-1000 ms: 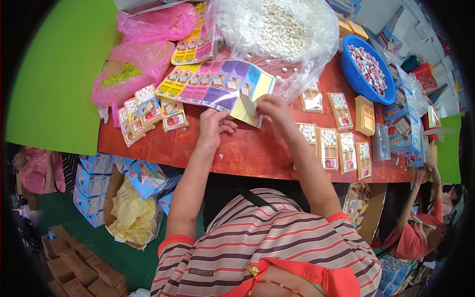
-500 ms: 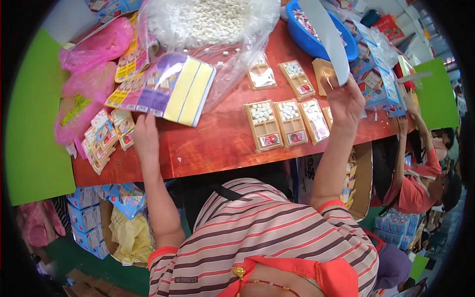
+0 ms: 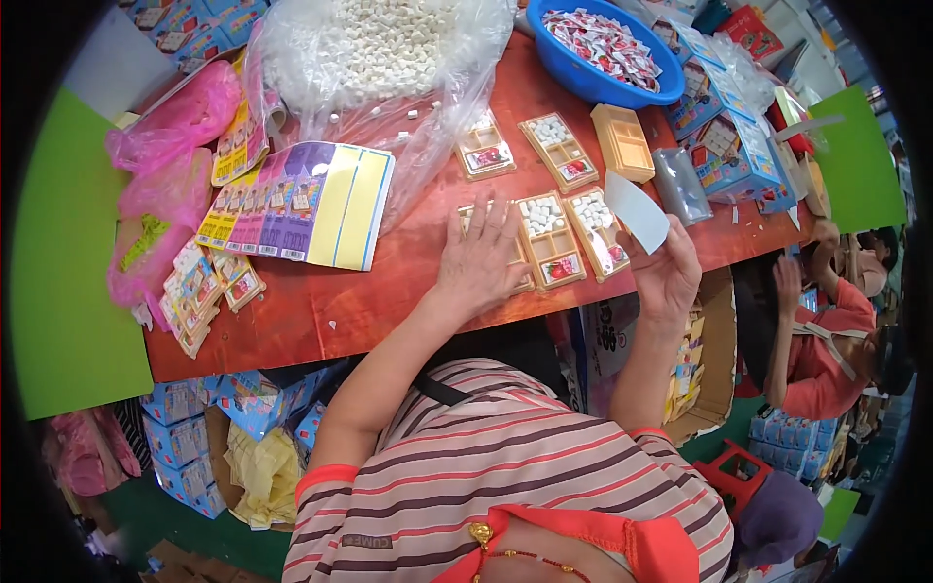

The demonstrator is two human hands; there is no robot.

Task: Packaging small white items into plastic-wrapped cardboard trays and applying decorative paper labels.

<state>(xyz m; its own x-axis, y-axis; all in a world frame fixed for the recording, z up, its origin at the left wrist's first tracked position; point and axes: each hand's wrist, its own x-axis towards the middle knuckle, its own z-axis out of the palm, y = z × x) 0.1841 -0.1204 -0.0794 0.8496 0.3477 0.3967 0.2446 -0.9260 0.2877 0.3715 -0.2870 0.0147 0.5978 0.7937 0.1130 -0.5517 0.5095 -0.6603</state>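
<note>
Standing a bit off from this packing table, and the worker's hands are apart, doing two different things. The left hand [image 3: 476,257] is flat with the fingers spread, resting over a tan compartment tray [image 3: 527,284] on the worker's side of the blue basin [image 3: 573,78] and a bit to its left. It hides most of that tray, so I can't tell what's inside. The right hand [image 3: 669,272] is up nearer the worker than the basin, thumb and fingers pinched on a pale, curled label [image 3: 637,214].

Between the two hands, also on the worker's side of the basin, sit a middle tray [image 3: 551,243] and an end tray [image 3: 601,233], both with white cubes at the far end and a red-printed packet at the near end. The basin itself is heaped with little red-and-white packets [image 3: 603,44]. Just nearer the worker than the basin there's a bare tan tray [image 3: 622,143], and blue printed boxes [image 3: 724,155] crowd its right side.

Left of the basin is a big clear bag of white cubes [image 3: 389,44]. Farther left of it, yellow, pink and purple sticker sheets [image 3: 292,209] lie on the red tabletop [image 3: 369,296].
</note>
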